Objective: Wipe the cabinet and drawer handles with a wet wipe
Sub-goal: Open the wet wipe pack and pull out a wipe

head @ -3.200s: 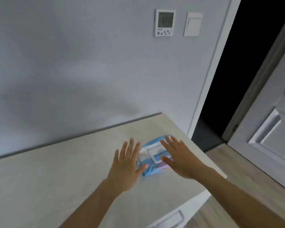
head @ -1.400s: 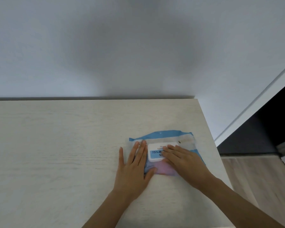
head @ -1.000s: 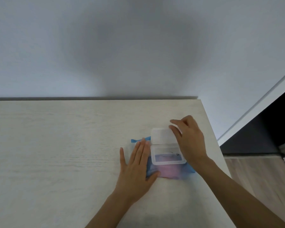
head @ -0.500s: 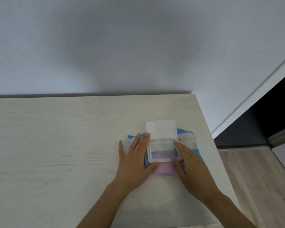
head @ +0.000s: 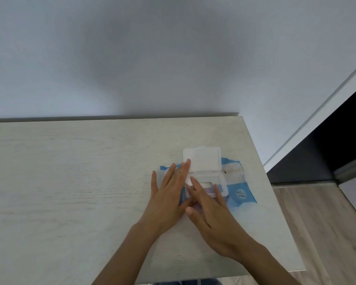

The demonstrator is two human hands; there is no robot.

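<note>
From my remote seat, the far left of the head view was only a pale wood-grain cabinet top [head: 70, 182] running back to a plain grey wall [head: 132, 58]. Moving right, the left hand [head: 169, 200] lay palm down with its fingers straight and slightly spread. It pressed flat on the left end of the blue and white pack of wet wipes [head: 240, 194] and curled round nothing. The pack lay flat on the cabinet top near its right edge, its printed face up.

Its white plastic lid [head: 203, 161] stood flipped back toward the wall. The left middle fingertip touched the lid's near left corner. Below the lid the opening [head: 207, 184] showed white inside.

The right hand [head: 214, 221] overlapped the left one and rested on the front of the pack. Its fingers were stretched out, with the index fingertip at the left end of the opening and the little finger along its right end. I saw no wipe pinched, though the hand hid part of the opening.

Further right came a white door frame [head: 317, 120], a dark doorway, and wood-look flooring [head: 327, 233] below.
</note>
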